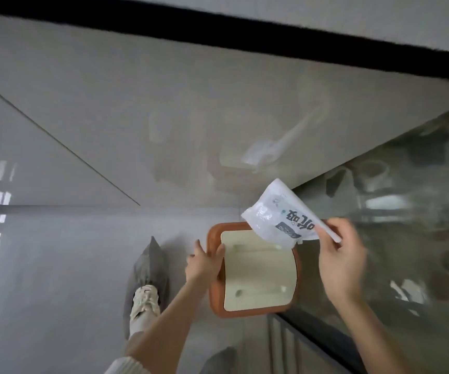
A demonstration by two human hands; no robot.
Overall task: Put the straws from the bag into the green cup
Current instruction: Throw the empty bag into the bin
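While the head view looks down at a glossy floor (82, 265), an orange-rimmed lid (255, 268) is gripped at its left edge by the left hand (204, 261). The white printed bag (280, 217) is pinched by the right hand (339, 255) above the lid, beside a dark glass counter (407, 238). A shoe (145, 300) is seen below.

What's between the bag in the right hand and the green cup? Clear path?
Can't judge: no green cup shows in this view. The right hand holds the white bag over an orange bin with a cream swing lid, which the left hand grips by the rim. No straws are clearly visible.
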